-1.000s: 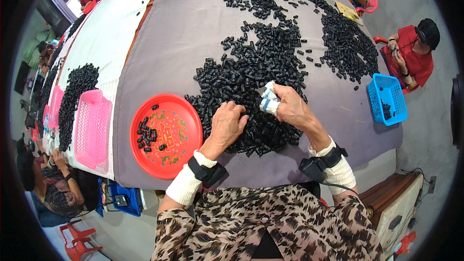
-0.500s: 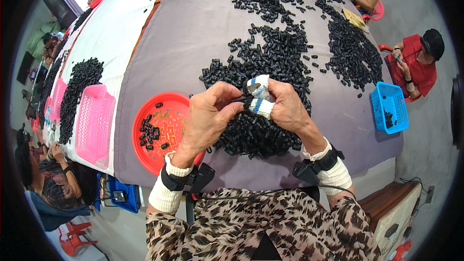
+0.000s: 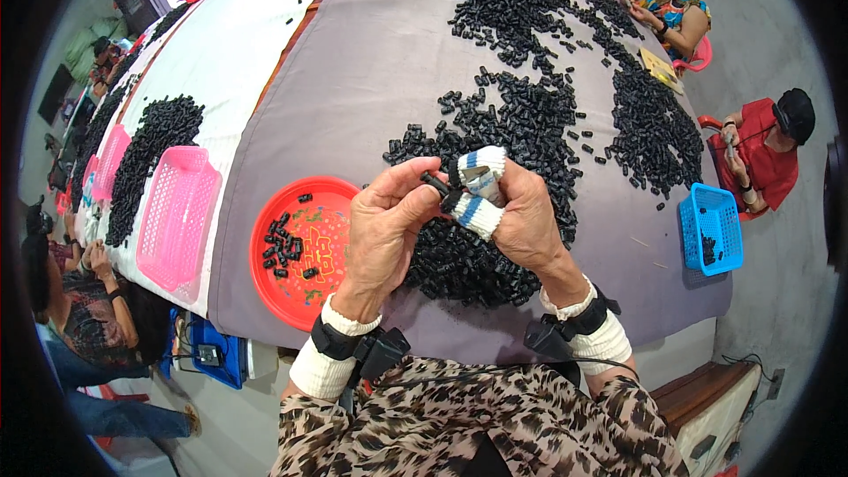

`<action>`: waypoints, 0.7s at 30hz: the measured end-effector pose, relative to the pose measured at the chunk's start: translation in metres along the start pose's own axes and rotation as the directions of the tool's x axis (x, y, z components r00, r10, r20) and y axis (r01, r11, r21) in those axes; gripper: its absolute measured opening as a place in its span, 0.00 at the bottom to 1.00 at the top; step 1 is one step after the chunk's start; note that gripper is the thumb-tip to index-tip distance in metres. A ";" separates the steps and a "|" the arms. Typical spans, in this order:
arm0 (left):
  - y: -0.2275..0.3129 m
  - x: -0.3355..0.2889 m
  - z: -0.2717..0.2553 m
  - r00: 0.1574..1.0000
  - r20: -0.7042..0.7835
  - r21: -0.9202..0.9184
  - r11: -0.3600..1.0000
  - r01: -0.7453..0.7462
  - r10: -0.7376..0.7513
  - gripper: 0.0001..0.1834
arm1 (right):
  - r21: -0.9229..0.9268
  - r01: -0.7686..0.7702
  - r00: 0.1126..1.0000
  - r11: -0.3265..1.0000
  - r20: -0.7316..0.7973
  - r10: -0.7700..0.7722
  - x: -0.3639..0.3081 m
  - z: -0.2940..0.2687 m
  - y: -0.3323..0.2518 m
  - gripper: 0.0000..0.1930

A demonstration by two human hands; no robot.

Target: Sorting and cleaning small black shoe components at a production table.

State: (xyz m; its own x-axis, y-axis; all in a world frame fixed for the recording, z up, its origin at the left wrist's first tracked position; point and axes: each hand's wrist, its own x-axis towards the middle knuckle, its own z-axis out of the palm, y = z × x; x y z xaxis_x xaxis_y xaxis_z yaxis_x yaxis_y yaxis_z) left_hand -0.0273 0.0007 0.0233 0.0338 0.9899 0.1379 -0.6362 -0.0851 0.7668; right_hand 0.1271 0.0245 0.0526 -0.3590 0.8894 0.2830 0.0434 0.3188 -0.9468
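My left hand (image 3: 385, 228) pinches a small black cylindrical plastic piece (image 3: 434, 183) between thumb and fingertips. Close beside it is my right hand (image 3: 533, 223), its thumb and forefinger wrapped in white knitted finger sleeves with blue stripes. Those two fingers are closed toward each other, and a greyish, blade-like edge shows between them; its full shape is hidden. The black piece points toward the right fingertips, and I cannot tell whether they touch. Below both hands spreads a large heap of the same black pieces (image 3: 477, 269).
A red round tray (image 3: 265, 287) with several black pieces lies left of my hands. Pink baskets (image 3: 177, 221) stand farther left, and a blue basket (image 3: 712, 230) at the right edge. More black heaps (image 3: 658, 132) cover the grey tablecloth (image 3: 353, 62). Other people sit around the table.
The view has shifted slightly. My hands have drawn a little apart, and the black piece in my left hand now shows more clearly, tilted beside the right finger sleeves.
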 end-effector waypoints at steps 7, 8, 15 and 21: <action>0.003 0.001 -0.007 0.996 0.027 -0.176 0.980 0.091 -0.088 0.15 | -0.154 0.064 0.997 0.986 0.042 -0.059 0.002 0.003 -0.002 0.13; 0.003 0.001 -0.008 0.992 0.052 -0.194 0.973 0.125 -0.117 0.16 | -0.183 0.061 0.997 0.981 0.057 -0.052 0.002 0.002 -0.004 0.13; 0.004 0.003 -0.011 0.978 0.158 -0.224 0.960 0.168 -0.135 0.15 | -0.239 0.039 0.986 0.970 0.166 0.001 0.010 -0.012 -0.009 0.19; 0.002 0.004 -0.008 0.963 0.199 -0.254 0.940 0.227 -0.179 0.14 | -0.254 0.067 0.968 0.965 0.253 -0.001 0.011 -0.017 -0.009 0.20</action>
State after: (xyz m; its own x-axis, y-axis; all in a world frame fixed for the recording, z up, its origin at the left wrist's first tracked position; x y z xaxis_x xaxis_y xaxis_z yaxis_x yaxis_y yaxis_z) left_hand -0.0341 0.0052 0.0203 0.3002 0.9462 0.1205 -0.7859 0.1738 0.5934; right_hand 0.1383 0.0366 0.0666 -0.5830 0.7775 0.2357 0.2548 0.4505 -0.8556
